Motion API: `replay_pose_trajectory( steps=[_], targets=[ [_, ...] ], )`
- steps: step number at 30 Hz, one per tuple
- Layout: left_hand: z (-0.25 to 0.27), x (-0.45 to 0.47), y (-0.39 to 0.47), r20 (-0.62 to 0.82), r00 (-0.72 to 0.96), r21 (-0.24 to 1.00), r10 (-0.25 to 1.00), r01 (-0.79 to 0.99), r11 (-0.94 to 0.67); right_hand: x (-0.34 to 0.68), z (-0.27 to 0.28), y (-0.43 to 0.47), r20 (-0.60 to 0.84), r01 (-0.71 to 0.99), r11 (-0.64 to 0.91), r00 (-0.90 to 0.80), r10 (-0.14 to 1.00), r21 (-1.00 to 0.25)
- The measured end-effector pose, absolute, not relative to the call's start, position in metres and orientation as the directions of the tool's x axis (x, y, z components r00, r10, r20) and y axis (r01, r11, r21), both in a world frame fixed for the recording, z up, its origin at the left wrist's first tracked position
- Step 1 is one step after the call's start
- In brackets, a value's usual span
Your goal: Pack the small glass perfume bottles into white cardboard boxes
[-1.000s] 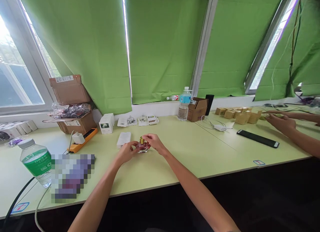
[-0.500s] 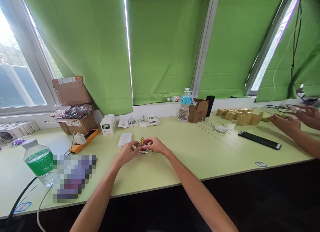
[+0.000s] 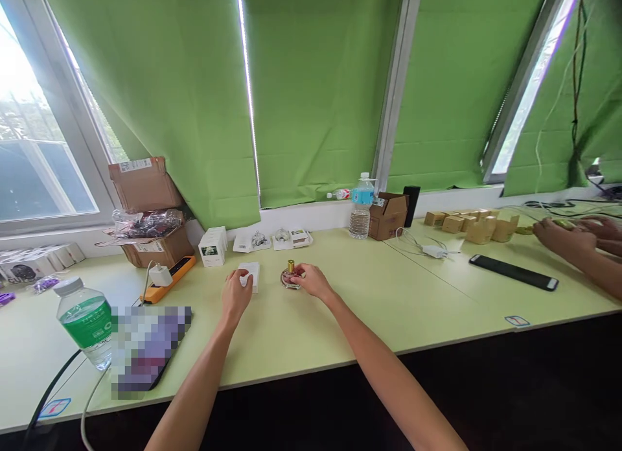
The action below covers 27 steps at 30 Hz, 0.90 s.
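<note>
Head view: the right hand (image 3: 312,281) has its fingers around the gold-capped bottle (image 3: 287,280), upright on the desk (image 3: 350,321). To its left, the left hand (image 3: 236,298) touches the white box (image 3: 253,275); whether those fingers grip it I cannot tell.

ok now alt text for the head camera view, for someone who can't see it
A person's right hand holds a small gold-topped glass bottle on a pale green table, while the left hand is at a white box nearby. Green blinds hang behind; a co-worker's hands work at far right.
</note>
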<state>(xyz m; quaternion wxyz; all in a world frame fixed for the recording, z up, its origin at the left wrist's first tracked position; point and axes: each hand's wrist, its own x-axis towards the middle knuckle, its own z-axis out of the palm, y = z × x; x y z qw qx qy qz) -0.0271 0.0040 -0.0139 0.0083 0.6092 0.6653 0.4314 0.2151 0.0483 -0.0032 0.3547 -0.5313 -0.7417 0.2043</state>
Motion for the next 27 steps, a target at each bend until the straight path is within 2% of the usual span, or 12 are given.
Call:
replay_pose_trajectory(
  steps=[3,9,16,20,22,25,27],
  targets=[
    [-0.020,-0.030,0.009,0.515,-0.290,0.561,0.807,0.825,-0.062,0.222,-0.005,0.054,0.295,0.696,0.292,-0.120,0.948,-0.656],
    [-0.028,-0.030,0.014,0.385,-0.328,0.607,0.862,0.794,0.031,0.225,-0.007,0.055,0.295,0.715,0.250,-0.064,0.953,-0.653],
    [-0.037,-0.031,0.018,0.339,-0.317,0.573,0.886,0.816,0.072,0.219,0.005,0.045,0.547,0.592,0.402,0.081,0.833,-0.699],
    [-0.041,-0.034,0.021,0.347,-0.295,0.526,0.890,0.847,0.076,0.216,0.010,0.037,0.559,0.488,0.515,-0.065,0.826,-0.704],
    [-0.040,-0.035,0.021,0.363,-0.299,0.532,0.883,0.844,0.067,0.213,0.009,0.033,0.546,0.493,0.546,-0.161,0.822,-0.677],
    [-0.035,-0.034,0.019,0.392,-0.299,0.598,0.870,0.801,0.006,0.208,0.006,0.030,0.544,0.546,0.584,-0.257,0.799,-0.600],
    [-0.029,-0.031,0.016,0.415,-0.283,0.661,0.865,0.747,-0.073,0.204,0.004,0.028,0.505,0.530,0.590,-0.315,0.804,-0.609]
  ],
)
